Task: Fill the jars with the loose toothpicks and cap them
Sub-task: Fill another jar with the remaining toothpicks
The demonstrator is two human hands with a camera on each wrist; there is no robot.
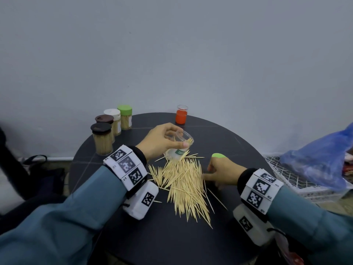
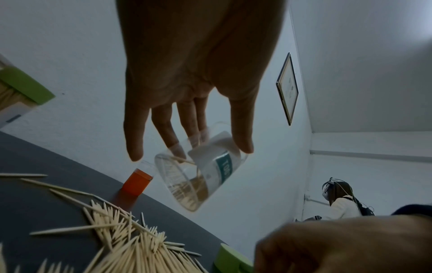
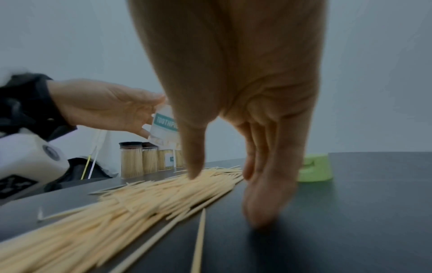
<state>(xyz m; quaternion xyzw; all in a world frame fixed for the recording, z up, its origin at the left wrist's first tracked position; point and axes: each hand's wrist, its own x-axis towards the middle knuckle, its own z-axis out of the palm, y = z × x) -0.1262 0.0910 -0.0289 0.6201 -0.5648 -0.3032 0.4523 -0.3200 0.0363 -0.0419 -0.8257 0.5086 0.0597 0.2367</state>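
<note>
My left hand (image 1: 177,138) grips a clear labelled jar (image 1: 179,148), tilted above the far end of the loose toothpick pile (image 1: 185,180). In the left wrist view the jar (image 2: 205,175) hangs under the left hand (image 2: 187,149) with a few toothpicks inside. My right hand (image 1: 214,173) rests on the table at the pile's right edge. In the right wrist view the right hand (image 3: 224,195) has straight fingers, its thumb on the pile (image 3: 117,212) and its fingertips on the table. A green cap (image 1: 217,155) lies just behind that hand.
Several filled, capped jars (image 1: 107,131) stand at the back left of the round dark table (image 1: 152,236). A jar with a red cap (image 1: 181,114) stands at the back. A blue bag (image 1: 321,155) on white mesh (image 1: 286,175) is to the right.
</note>
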